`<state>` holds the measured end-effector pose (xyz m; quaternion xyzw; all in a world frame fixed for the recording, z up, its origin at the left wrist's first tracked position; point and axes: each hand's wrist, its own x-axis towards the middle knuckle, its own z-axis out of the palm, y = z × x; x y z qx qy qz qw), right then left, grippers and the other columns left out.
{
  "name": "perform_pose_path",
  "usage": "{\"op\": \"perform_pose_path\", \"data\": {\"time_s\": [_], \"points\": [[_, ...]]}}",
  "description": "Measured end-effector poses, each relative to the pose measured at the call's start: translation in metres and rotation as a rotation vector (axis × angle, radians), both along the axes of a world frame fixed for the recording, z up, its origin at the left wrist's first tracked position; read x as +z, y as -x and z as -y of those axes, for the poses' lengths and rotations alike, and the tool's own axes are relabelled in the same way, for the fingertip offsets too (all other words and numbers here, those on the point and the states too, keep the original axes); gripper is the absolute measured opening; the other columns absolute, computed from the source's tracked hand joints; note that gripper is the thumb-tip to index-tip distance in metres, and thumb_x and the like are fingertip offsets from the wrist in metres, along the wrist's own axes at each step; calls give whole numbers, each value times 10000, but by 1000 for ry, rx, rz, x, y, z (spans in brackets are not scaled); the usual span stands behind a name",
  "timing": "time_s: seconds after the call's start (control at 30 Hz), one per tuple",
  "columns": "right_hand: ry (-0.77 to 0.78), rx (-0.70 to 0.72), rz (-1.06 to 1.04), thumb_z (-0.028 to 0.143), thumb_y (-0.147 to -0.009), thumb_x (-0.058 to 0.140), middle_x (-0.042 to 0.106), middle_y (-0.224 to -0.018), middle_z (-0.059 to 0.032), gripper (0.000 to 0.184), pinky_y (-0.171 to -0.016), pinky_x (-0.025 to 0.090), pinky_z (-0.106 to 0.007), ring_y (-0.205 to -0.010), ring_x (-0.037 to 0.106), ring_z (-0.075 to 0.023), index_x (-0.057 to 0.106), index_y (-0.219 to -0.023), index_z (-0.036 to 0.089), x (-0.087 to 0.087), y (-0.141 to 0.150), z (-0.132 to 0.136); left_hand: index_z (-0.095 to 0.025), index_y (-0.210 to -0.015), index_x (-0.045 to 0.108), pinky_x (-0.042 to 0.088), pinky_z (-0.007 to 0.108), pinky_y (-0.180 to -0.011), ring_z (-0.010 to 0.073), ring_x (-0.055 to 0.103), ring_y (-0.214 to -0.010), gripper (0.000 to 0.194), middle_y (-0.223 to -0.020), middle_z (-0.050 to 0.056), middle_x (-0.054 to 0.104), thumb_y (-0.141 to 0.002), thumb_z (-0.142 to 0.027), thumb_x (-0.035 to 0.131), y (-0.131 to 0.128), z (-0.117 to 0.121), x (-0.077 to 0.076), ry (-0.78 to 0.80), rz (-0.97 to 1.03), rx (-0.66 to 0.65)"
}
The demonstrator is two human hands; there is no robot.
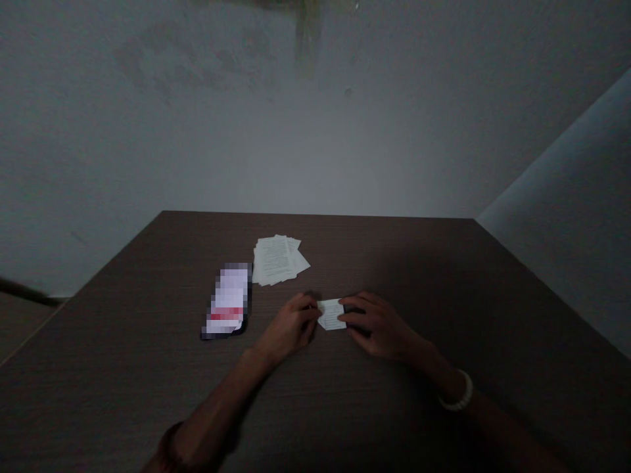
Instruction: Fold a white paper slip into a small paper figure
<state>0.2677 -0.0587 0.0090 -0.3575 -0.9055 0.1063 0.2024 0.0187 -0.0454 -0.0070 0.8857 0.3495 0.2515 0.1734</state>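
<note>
Between my hands is a small piece of printed paper (332,314), low over or on the table, its left end coming to a point as if folded. My left hand (294,325) has its fingers closed at the paper's left end. On the other side, my right hand (377,323) holds the right edge, fingers reaching over it from above and thumb near the lower corner. Whether the paper touches the table I cannot tell. Beyond my left hand lies a loose stack of printed paper sheets (276,259), fanned unevenly.
A phone (229,295) with a lit, blurred screen lies left of my left hand. The dark wooden table (148,276) runs back to a grey wall (315,144). Shadow covers the table's right side.
</note>
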Motion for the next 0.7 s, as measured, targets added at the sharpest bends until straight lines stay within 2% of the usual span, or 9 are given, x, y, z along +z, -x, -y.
{"op": "perform_pose_path", "data": {"time_s": [0.07,0.17,0.33,0.5,0.7], "points": [[-25,6,11,180,-850,626,616,-1238,-77,235,-938,451,-427,-1100,537,-246,695,-1069,231,-1,2,-2,-151,-946,692,494,371,-848,238,553,-974,135,-1016,101,618,-888,-174,572,0,3,4,7,-7,19],[-65,36,20,166,-861,623,627,-1223,-73,202,-918,461,-419,-1078,543,-240,705,-1035,229,-3,3,-6,-153,-942,690,494,386,-858,240,554,-969,134,-999,96,613,-897,-223,585,-2,5,7,2,-22,29],[-86,81,43,175,-902,594,639,-1187,-75,162,-879,471,-392,-1037,552,-225,715,-994,231,1,5,-10,-166,-963,702,487,395,-845,241,545,-944,159,-980,94,589,-902,-226,568,-3,6,8,-17,-74,15],[-78,137,84,140,-887,600,665,-1109,-62,174,-845,470,-368,-958,560,-210,722,-966,235,9,9,-15,-189,-1026,701,476,405,-840,240,535,-932,195,-987,90,561,-899,-217,556,-4,8,13,-33,-137,-1],[67,135,-27,169,-895,621,712,-954,-42,107,-826,460,-325,-888,588,-178,714,-931,207,12,16,-22,-199,-1009,709,482,380,-804,230,536,-913,183,-964,84,564,-903,-241,567,-4,8,12,-30,-107,1]]}}
